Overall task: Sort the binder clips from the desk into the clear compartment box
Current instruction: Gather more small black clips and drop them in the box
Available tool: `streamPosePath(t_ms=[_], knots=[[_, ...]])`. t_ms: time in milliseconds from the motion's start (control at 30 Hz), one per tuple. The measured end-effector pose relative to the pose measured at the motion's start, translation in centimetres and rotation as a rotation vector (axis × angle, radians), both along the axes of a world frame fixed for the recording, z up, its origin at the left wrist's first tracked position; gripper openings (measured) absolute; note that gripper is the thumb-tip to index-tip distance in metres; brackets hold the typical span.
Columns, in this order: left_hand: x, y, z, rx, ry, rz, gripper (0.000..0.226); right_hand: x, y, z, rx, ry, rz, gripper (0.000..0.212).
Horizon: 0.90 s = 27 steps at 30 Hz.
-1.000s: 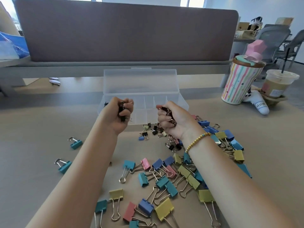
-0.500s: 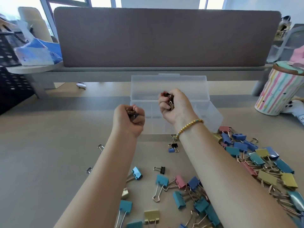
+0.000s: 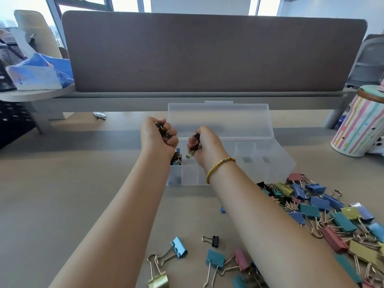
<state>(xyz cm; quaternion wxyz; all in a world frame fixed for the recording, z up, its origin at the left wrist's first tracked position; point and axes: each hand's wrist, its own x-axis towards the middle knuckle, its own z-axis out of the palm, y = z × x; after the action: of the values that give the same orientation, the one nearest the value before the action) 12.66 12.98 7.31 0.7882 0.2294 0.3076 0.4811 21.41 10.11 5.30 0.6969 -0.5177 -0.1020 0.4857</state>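
Surface: tan desk, backed by a brown partition panel; a striped cup stood at its right edge. Clear compartment box: centre of the surface, lid raised, a few small dark clips in its near-left cell. I noted the left hand clenched around small dark clips above the box's left end, and the right hand, beaded bracelet at the wrist, clutching another dark bunch just beside it. Loose coloured binder clips: heaped on the surface, front right of the box.
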Motion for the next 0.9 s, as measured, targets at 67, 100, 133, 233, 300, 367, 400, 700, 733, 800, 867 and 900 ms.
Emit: streamPosePath(t_ms=[67,100,133,233,300,367,400,700,733,800,867,900], knots=[[0.0,0.5,-0.1,0.0,0.023,0.003,0.024,-0.2,0.1,0.2,-0.028,-0.081,0.017,0.022],[0.0,0.7,-0.2,-0.003,0.035,0.007,0.024,-0.2,0.1,0.3,-0.045,-0.129,0.026,0.022],[0.0,0.9,-0.3,-0.004,0.046,0.011,0.024,-0.3,0.0,0.4,-0.059,-0.176,0.034,0.021],[0.0,1.3,-0.7,-0.001,0.09,0.024,0.024,-0.2,0.1,0.2,-0.102,-0.304,0.062,0.016],[0.0,1.5,-0.8,0.009,0.135,0.027,0.024,-0.1,0.3,-0.1,-0.1,-0.336,0.072,0.024],[0.2,1.6,-0.8,0.035,0.201,0.025,0.025,-0.1,0.4,-0.3,-0.08,-0.327,0.066,0.03],[0.3,1.6,-0.8,0.052,0.237,0.03,0.025,-0.1,0.5,-0.3,-0.074,-0.321,0.063,0.032],[2.1,1.2,-1.0,0.217,0.413,-0.01,0.028,0.8,-0.3,-0.2,0.015,-0.172,-0.089,0.03],[2.5,1.2,-0.9,0.213,0.424,-0.018,0.03,1.1,-0.5,-0.2,0.031,-0.148,-0.117,0.029],[3.1,1.2,-1.0,0.207,0.461,-0.032,0.031,1.5,-0.8,-0.2,0.056,-0.124,-0.153,0.028],[3.7,1.3,-1.2,0.213,0.503,-0.033,0.031,1.8,-1.0,-0.2,0.066,-0.146,-0.178,0.026],[3.9,1.4,-1.5,0.218,0.517,-0.031,0.03,1.8,-1.2,-0.1,0.06,-0.186,-0.193,0.025]])
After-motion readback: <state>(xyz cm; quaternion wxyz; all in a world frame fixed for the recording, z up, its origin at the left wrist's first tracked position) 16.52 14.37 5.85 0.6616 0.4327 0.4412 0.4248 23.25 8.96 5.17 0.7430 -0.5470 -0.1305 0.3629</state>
